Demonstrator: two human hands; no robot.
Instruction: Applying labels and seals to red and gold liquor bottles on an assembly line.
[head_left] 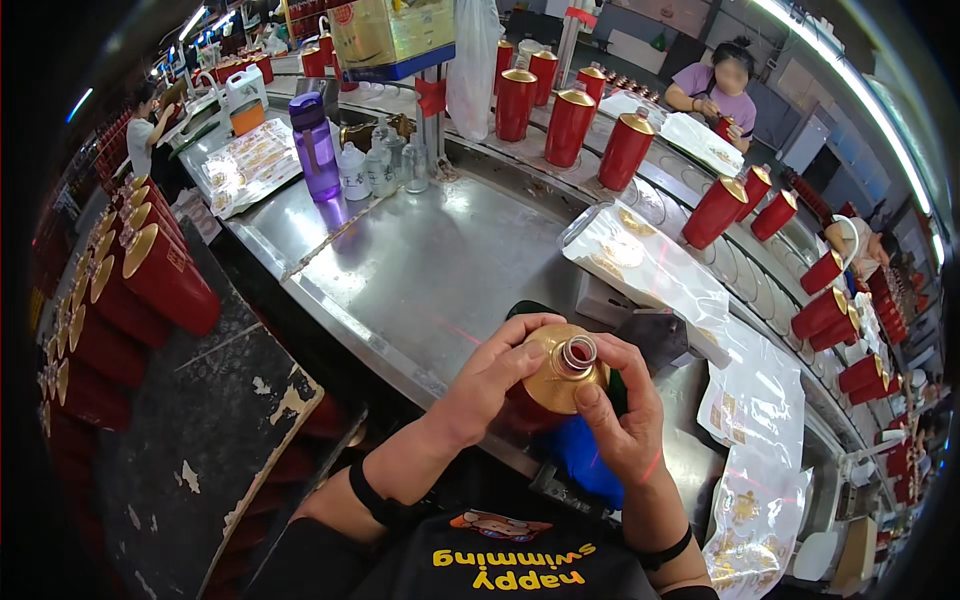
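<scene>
Both hands wrap one red bottle [560,372] w/ gold shoulder, held over steel table's [420,270] near edge; left hand [495,375] clasps its side, right hand [625,410] pinches near open threaded neck (cap absent); I'd keep it upright, thumbs off the rim; glossy metallic dome, smooth lacquer body; crinkly clear label sheets [650,262] beyond.

The left hand [497,372] and the right hand [622,408] gripped a red bottle with a gold domed shoulder and open metal neck [566,370] from both sides, above the edge of a stainless steel worktable [430,270]. A clear plastic sheet printed with gold labels [645,262] lay just beyond. Red cylindrical bottles with gold tops [571,124] stood along a curved conveyor [690,190]. A purple translucent water bottle [316,146] stood upright, well apart.
</scene>
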